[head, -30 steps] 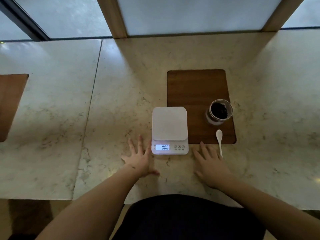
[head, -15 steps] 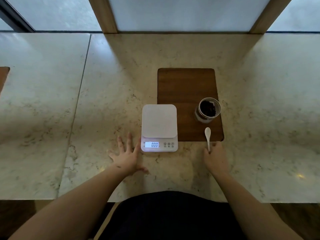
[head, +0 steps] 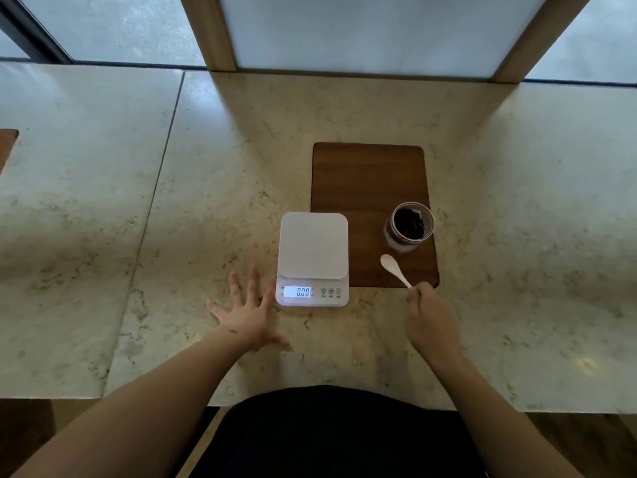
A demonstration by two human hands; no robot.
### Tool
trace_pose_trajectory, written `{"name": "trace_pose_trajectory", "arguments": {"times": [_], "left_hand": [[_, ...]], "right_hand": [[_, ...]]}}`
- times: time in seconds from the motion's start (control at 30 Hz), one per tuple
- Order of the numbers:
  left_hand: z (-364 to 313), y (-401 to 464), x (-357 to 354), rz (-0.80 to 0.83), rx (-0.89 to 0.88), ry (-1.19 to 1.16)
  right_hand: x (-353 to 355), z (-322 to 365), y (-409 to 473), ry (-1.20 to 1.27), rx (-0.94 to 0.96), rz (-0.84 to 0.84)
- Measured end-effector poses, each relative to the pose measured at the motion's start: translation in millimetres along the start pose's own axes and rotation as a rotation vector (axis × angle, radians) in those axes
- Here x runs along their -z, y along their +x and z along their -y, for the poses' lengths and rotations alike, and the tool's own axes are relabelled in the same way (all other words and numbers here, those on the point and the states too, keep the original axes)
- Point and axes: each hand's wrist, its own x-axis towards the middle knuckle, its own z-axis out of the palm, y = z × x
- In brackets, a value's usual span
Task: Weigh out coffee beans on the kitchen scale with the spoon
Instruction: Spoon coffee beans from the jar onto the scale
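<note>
Pinched in my right grip (head: 425,313) is the tail end of the spoon (head: 396,270), fingers closed round the handle. Its long axis runs from my knuckles up and to the left, so the bowl sits out ahead of the hand, over the near right corner of the board (head: 365,188). Can't really tell if the bowl is resting on the wood or just off it.

Left grip (head: 246,313) is doing nothing much: open, fingers spread flat on the bench (head: 213,188), index finger just about against the left side of the scale (head: 313,257).

Using the scale as the landmark: the jar (head: 410,225) stands off to its right, on the board, mouth open, dark beans (head: 408,222) inside. Spoon bowl lies between the jar and my hand, just short of the jar. So the beans are ahead and very slightly right of the bowl, and the right hand is way nearer than the left.

Scale reads 0.00 and the platform's bare, so I'd say nothing has been weighed yet. Next bit probably means swinging the bowl round to tip into the jar mouth, then carrying left across to the platform.
</note>
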Motion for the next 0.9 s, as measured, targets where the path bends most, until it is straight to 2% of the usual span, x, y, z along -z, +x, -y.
{"name": "trace_pose_trajectory", "arguments": {"times": [0.13,0.27,0.4,0.53,0.73,0.9], "left_hand": [[1,3,0,0.020,0.027,0.020],[2,6,1,0.020,0.033,0.032],[4,1,1,-0.015,0.023,0.056],[4,-4,3,-0.036,0.006,0.074],[6,-7,8,-0.037,-0.017,0.060],[3,-6,8,-0.005,-0.025,0.060]], "right_hand": [[33,19,5,0.003,0.189,-0.184],[54,29,34,-0.037,0.205,-0.267],[62,26,66,-0.205,0.116,-0.212],[68,24,81,-0.349,0.105,-0.162],[65,25,87,-0.376,0.097,-0.162],[62,28,92,-0.347,0.066,-0.097]]}}
